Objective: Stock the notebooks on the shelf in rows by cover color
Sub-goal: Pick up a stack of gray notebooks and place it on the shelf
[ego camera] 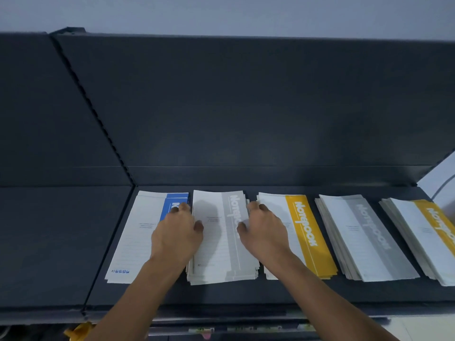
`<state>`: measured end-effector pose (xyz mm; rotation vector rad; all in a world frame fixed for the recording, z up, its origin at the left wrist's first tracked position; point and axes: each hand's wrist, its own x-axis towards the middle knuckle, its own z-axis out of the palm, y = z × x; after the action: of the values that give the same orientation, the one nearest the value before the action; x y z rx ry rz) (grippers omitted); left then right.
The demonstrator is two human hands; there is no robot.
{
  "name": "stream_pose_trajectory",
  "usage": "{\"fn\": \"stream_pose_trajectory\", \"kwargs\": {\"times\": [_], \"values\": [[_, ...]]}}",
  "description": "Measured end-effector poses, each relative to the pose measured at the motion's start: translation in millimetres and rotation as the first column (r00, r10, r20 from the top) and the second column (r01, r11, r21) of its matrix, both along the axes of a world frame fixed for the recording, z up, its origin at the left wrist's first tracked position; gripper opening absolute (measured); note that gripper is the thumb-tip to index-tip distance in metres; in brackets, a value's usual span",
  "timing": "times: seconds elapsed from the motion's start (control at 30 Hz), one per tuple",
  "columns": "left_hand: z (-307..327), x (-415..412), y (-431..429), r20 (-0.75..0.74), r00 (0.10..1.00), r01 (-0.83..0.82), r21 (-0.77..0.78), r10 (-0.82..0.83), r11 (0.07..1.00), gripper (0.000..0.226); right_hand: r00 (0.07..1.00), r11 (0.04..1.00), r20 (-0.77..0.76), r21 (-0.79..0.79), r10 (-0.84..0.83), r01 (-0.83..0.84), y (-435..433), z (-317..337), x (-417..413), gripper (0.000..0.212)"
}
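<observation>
The left hand (177,232) and right hand (264,232) flank the grey stack (216,254) on the shelf (246,294). Each has its fingers curled over a side edge and its thumb on the top cover, clamping the pile between them. A blue stack (133,242) lies just outside the left hand, a yellow stack (307,230) just outside the right. The step looks like squaring this pile. Next, both hands should press inward evenly, then release without dragging covers askew.

Dark shelf (246,294), blue stack (133,242) leftmost, rightward from it grey stack (219,254), yellow stack (307,232), second grey stack (364,237), second yellow stack (428,232)
</observation>
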<state>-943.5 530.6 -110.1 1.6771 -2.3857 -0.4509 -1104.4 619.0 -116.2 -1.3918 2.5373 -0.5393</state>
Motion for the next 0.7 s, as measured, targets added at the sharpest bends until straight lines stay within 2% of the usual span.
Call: {"fn": "stream_pose_trajectory", "kwargs": {"times": [0.23,0.47,0.7], "values": [[-0.9,30.9,9.2,-0.029,0.998,-0.059,-0.006,0.059,0.998,0.038,0.995,0.995,0.009,-0.023,0.102,-0.102,3.3,-3.5,21.6,0.040],[6.6,67.6,1.4,-0.081,0.994,-0.076,-0.029,0.073,0.997,0.038,0.971,0.969,0.036,-0.087,0.235,-0.231,-20.6,0.0,50.9,0.041],[14.7,125.5,0.7,-0.142,0.977,-0.164,-0.021,0.159,0.986,0.032,0.898,0.897,0.050,-0.090,0.438,-0.433,-49.9,3.1,112.0,0.034]]}}
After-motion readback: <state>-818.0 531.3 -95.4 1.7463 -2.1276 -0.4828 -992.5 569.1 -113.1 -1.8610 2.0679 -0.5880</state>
